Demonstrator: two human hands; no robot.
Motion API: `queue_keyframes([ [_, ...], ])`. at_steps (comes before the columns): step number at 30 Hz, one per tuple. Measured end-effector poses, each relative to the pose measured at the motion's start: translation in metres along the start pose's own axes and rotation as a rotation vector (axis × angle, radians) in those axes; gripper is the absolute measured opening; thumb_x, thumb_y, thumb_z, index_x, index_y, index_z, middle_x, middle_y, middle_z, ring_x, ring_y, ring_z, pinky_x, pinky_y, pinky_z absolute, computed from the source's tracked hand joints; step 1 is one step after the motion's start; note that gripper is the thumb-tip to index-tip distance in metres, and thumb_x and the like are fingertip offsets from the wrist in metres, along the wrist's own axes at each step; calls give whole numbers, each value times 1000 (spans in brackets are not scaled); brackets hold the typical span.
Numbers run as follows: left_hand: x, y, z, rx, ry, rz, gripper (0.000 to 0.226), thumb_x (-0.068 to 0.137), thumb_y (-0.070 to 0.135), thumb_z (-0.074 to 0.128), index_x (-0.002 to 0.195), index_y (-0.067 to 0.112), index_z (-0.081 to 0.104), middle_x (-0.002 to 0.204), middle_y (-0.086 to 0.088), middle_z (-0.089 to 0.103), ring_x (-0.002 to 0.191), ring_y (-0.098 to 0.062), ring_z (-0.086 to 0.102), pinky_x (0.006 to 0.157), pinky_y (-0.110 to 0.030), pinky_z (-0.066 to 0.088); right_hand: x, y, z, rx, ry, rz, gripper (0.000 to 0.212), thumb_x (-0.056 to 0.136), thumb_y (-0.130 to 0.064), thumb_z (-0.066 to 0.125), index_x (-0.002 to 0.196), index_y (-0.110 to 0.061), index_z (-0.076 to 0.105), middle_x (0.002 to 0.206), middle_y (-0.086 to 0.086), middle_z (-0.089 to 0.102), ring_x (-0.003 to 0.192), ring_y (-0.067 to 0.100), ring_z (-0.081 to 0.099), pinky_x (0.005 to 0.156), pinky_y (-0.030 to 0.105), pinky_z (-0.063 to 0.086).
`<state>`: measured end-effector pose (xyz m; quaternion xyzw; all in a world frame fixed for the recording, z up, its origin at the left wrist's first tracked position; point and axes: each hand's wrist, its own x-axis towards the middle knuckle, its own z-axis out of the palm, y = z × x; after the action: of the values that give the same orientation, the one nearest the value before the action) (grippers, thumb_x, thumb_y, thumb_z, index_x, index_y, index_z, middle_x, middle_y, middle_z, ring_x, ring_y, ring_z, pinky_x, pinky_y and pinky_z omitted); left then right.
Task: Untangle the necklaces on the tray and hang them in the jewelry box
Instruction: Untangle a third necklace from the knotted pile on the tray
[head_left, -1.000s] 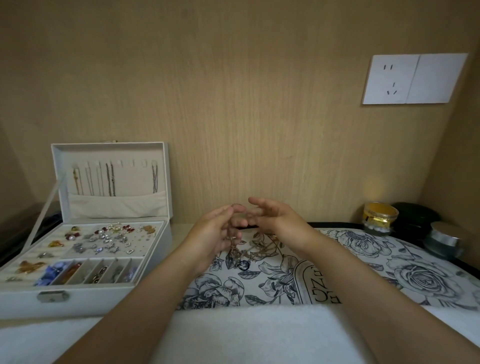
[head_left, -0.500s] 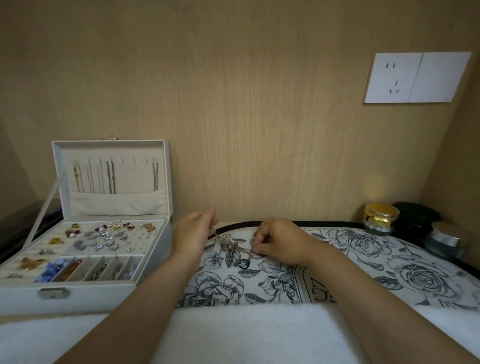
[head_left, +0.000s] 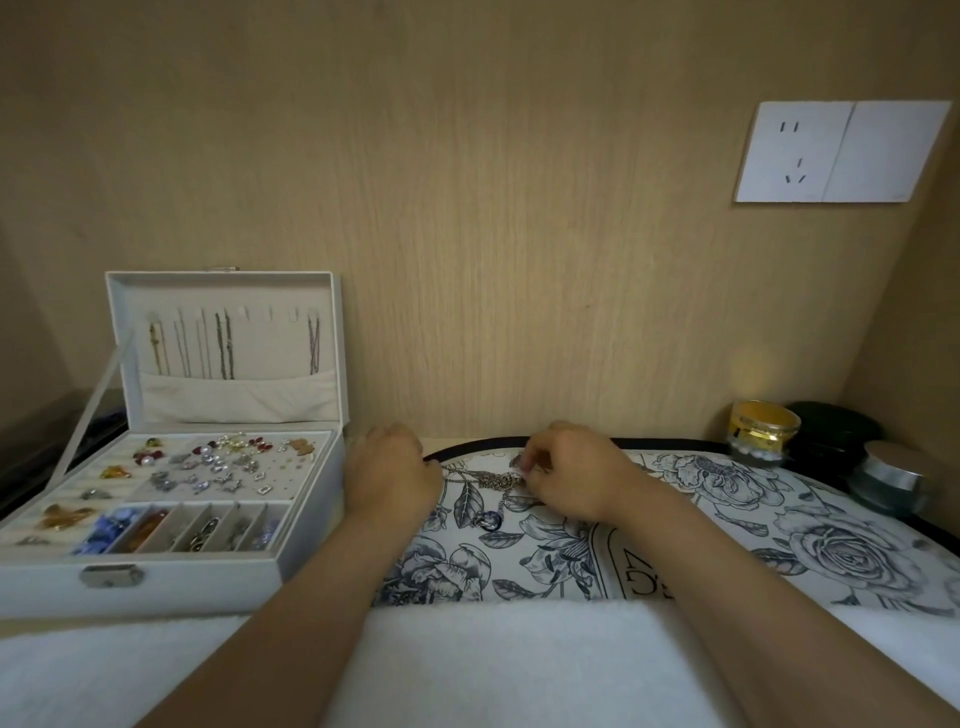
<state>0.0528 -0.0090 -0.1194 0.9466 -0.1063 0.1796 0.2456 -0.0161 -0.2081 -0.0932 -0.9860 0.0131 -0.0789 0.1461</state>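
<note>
A tangle of thin chain necklaces lies on the floral black-and-white tray, with a blue ring pendant hanging off it toward me. My left hand is at the tray's left edge with curled fingers gripping one end of the chains. My right hand pinches the other end of the tangle, stretching it between both hands. The white jewelry box stands open at left; several chains hang from hooks inside its lid.
Earrings and brooches fill the box's lower compartments. A gold-lidded jar, a black lid and a silver-lidded jar stand at back right. A white towel covers the near edge. The wooden wall carries a socket plate.
Both hands came down from a raised position above the tray and moved apart, drawing the tangle out flat between them on the tray.
</note>
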Motion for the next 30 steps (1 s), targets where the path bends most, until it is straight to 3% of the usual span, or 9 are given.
queue_keyframes([
  [2,-1,7,-1,-92,33,144,9,90,20,58,98,21,62,100,4,55,103,-18,47,91,-35,42,0,-5,5,90,9,-54,17,91,-31,64,104,-25,74,105,-6,65,95,14,64,84,31,53],
  [5,-5,16,3,-179,-87,362,13,91,21,62,97,29,70,99,9,58,102,-12,49,91,-32,43,1,-8,8,94,9,-63,15,87,-40,72,95,-28,77,98,-10,69,87,9,65,78,30,54],
  [10,-12,18,6,-210,-214,383,15,85,34,72,100,32,74,92,16,66,95,-8,58,87,-30,49,-2,-6,8,423,-13,50,6,88,-26,75,85,-20,76,76,-3,73,48,8,64,38,23,48],
  [14,-9,15,5,-191,-197,386,12,85,36,73,96,34,71,91,18,68,91,-6,57,88,-28,43,1,-6,9,651,38,70,8,89,-19,74,81,-18,77,77,-4,75,67,2,68,69,26,58],
  [16,-10,16,5,-270,-225,338,6,88,31,70,94,32,69,86,16,66,86,-7,59,82,-26,45,3,-7,9,766,54,86,11,91,-17,71,80,-17,75,74,-7,73,68,1,65,70,19,53],
  [19,-12,24,0,-676,-327,103,9,93,19,60,87,23,64,79,9,68,75,-5,63,69,-20,46,5,-9,8,972,55,89,19,96,-15,64,79,-12,70,69,-3,67,71,15,62,74,27,50],
  [22,-12,28,-8,-907,-344,-27,20,94,12,53,79,19,64,74,2,67,71,-10,61,72,-26,46,2,-13,3,1235,-45,58,17,100,-9,56,87,-5,66,80,9,72,81,24,72,78,28,58],
  [27,-12,30,-17,-1105,-392,-150,21,98,12,44,86,19,60,72,2,69,65,-15,58,65,-27,43,1,-18,-1,1230,-80,83,6,96,-7,61,100,-8,65,76,3,71,53,11,52,46,20,44],
  [30,-12,29,-18,-1086,-418,-162,21,99,15,42,90,16,61,69,2,65,67,-17,54,63,-30,40,2,-21,-2,1128,-36,39,8,96,-4,61,101,-9,63,69,1,64,42,6,43,38,17,33],
])
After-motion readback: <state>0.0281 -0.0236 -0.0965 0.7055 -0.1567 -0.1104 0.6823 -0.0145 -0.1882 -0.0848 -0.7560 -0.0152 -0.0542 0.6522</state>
